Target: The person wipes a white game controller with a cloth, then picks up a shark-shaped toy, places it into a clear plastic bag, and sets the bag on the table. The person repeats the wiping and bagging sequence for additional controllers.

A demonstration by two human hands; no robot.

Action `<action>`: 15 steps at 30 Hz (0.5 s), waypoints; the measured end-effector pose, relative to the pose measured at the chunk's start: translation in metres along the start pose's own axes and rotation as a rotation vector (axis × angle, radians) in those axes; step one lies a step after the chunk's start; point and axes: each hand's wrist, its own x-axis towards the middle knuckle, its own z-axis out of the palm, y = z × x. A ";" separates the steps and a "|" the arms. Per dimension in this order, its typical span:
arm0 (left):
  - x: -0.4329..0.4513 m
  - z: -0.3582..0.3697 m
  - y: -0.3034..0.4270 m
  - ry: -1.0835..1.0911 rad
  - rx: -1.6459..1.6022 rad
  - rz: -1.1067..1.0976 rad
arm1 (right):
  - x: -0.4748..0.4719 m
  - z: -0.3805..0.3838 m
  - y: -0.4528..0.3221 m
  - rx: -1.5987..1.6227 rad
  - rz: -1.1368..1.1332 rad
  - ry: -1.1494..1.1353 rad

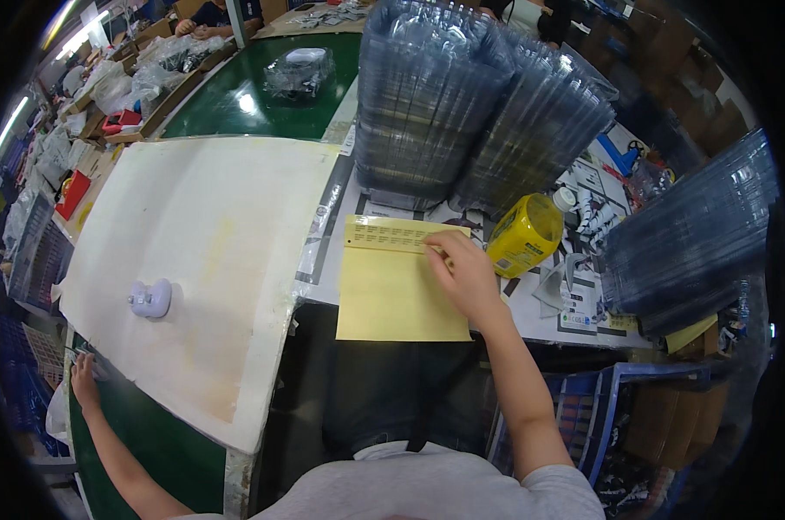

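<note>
On the right, my right hand [460, 270] rests over a yellow sticker sheet [399, 292], its thumb and forefinger at the rows of small printed labels near the top. Whether a label is between the fingertips is too small to tell. My left hand [84, 377] reaches far to the left, beside the green belt surface [152, 429]. Next to its fingers is a small clear-wrapped item [98, 369], and the grip on it is unclear. A small pale lilac device [150, 299] with two rounded lobes sits on the white board [191, 195] between my arms.
Tall stacks of clear plastic trays [425, 117] stand behind the sheet, with another stack [691, 234] at right. A yellow bottle [527, 234] is close to my right hand. A wrapped item [299, 70] lies on the far belt. A blue crate [600, 416] stands below right. Another person's hands [194, 29] show far back.
</note>
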 end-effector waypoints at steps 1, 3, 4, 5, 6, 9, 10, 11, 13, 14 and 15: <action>-0.008 0.000 0.004 0.042 0.014 -0.004 | 0.011 0.015 0.003 0.012 -0.037 -0.028; -0.014 -0.001 0.010 0.123 0.201 0.114 | 0.036 0.043 0.003 -0.030 -0.055 -0.074; -0.020 -0.001 -0.007 0.131 0.215 0.189 | 0.050 0.060 -0.002 -0.063 -0.043 -0.096; -0.027 -0.002 -0.025 0.090 0.208 0.210 | 0.059 0.076 -0.006 -0.096 -0.031 -0.118; -0.022 -0.005 -0.013 0.029 0.148 0.164 | 0.064 0.087 -0.001 -0.175 0.031 -0.168; -0.025 -0.027 0.013 0.087 0.106 -0.038 | 0.078 0.108 0.011 -0.270 0.145 -0.248; -0.026 -0.044 0.033 0.157 0.083 -0.130 | 0.073 0.109 0.016 -0.229 0.151 -0.241; -0.030 -0.060 0.038 0.224 0.070 -0.228 | 0.068 0.112 0.018 -0.176 0.153 -0.242; -0.042 -0.077 0.040 0.447 -0.188 -0.207 | 0.060 0.119 0.022 -0.088 0.089 -0.180; -0.052 -0.085 0.056 0.539 -0.419 -0.295 | 0.057 0.121 0.021 -0.067 0.063 -0.139; -0.061 -0.103 0.087 0.621 -0.659 -0.386 | 0.052 0.119 0.025 -0.055 0.039 -0.100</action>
